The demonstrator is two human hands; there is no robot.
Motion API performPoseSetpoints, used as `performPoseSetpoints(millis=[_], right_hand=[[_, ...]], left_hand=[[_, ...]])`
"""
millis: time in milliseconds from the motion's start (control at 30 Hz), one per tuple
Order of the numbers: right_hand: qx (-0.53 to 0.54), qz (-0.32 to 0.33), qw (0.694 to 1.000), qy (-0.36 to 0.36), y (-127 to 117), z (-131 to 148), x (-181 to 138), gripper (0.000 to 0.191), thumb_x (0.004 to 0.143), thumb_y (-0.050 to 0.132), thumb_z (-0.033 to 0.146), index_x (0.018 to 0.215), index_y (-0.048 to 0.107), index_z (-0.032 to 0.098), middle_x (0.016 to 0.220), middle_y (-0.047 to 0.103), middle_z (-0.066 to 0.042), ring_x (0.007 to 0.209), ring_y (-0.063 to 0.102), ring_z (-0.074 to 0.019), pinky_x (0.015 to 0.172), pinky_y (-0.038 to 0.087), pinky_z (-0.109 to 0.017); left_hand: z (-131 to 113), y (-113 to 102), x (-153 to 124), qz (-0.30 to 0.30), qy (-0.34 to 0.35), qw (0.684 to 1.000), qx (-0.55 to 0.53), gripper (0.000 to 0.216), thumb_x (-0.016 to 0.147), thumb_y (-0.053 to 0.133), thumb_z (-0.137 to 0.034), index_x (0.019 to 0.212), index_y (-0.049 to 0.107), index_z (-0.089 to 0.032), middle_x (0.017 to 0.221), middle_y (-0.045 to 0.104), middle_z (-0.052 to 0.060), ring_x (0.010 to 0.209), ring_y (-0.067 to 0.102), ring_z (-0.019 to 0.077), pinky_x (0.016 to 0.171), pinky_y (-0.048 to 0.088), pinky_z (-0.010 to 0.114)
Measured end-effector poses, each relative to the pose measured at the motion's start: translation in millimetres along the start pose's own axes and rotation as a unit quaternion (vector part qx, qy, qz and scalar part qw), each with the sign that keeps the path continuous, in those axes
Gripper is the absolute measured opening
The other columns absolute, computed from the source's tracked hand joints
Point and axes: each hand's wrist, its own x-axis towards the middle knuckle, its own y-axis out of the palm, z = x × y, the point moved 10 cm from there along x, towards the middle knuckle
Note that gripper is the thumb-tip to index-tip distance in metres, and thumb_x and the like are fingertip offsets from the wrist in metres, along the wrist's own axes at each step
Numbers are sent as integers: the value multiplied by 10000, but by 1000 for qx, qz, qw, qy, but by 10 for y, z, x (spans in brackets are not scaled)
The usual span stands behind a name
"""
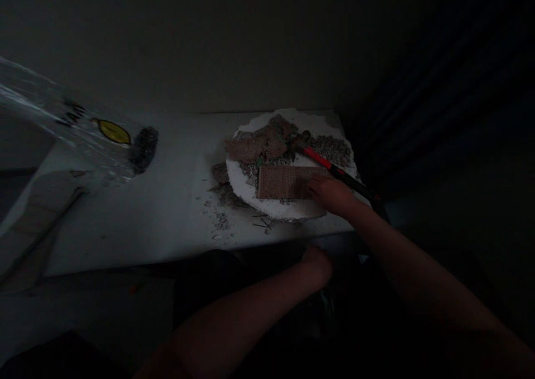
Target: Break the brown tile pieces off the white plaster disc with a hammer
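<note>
My right hand lies with curled fingers on the right end of a flat brown strip covered in small holes. The strip rests on a round white slab with a rough rim. Just beyond the hand lies a hammer-like tool with a red and black handle, its head among rubble. My left hand is lower, in front of the table edge, rounded and closed. Darkness hides what is in it, if anything.
Another perforated brown piece and grey crumbs lie on the slab. Loose bits are scattered on the white table. A clear plastic wrapper with a yellow label is at left. A dark curtain-like cloth hangs at right.
</note>
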Motion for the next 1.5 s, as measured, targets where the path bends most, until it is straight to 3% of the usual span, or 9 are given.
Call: performPoseSetpoints(millis=[233,300,367,467,533,600,700,1100,1500], right_hand=[[37,-3,991,127,59,-127,-50,223,981,427,200,1000,643,153,1059,672,-111,830,642,-209,703,415,-304],[66,-9,990,124,44,-184,-76,197,972,465,224,1031,640,155,1100,659,-112,860,636,-208,718,421,-297],[88,-27,989,112,0,-265,-108,191,958,502,229,1074,630,148,1137,640,-119,908,626,-210,757,429,-293],[100,-44,990,92,-39,-386,-157,183,944,527,215,1066,639,138,1117,627,-126,965,605,-223,819,434,-304],[102,-40,991,74,-28,-409,-184,179,941,540,231,1046,653,139,1102,620,-131,997,591,-234,843,436,-316],[100,-37,992,62,-16,-394,-217,194,944,544,253,1050,659,138,1122,607,-145,1028,575,-244,854,440,-327],[87,-47,993,56,-19,-338,-280,230,957,528,268,1095,658,139,1184,583,-159,1066,554,-256,868,446,-343],[79,-88,993,15,-8,-219,-399,324,927,527,178,1237,612,132,1223,561,-162,1149,508,-285,972,425,-415],[85,-69,994,23,-58,-209,-395,299,930,535,206,1202,632,128,1230,561,-164,1156,499,-287,956,431,-409]], left_hand=[[-69,-57,-42,-5,25,1000,15,293,822,620,-181,1092,725,-140,1123,708,185,1013,670,344,846,544,475],[-66,-193,-97,-36,59,998,10,261,840,595,-204,1061,725,-152,1078,721,169,950,688,314,794,558,443],[40,-470,-197,-105,82,991,-11,244,851,590,-271,1028,715,-159,1019,729,153,875,694,281,720,557,395],[472,-1056,-426,-259,53,963,-56,247,895,551,-365,1018,673,-189,998,717,96,875,674,234,729,526,347],[915,-1414,-602,-366,-28,926,-91,240,937,491,-369,1022,637,-198,986,702,69,863,657,204,741,503,326],[1268,-1621,-716,-428,-105,893,-95,219,947,475,-342,1031,616,-197,1015,682,72,890,641,200,768,484,321],[1447,-1689,-639,-425,-134,893,-68,155,908,539,-312,973,622,-198,1051,657,72,905,631,208,766,469,320],[1452,-1662,-518,-405,-139,902,-55,114,865,537,-238,897,638,-197,990,653,55,857,622,189,749,458,298],[1366,-1710,-400,-352,-10,936,-12,224,931,431,-233,968,648,-196,1036,660,66,974,601,195,860,463,321]])
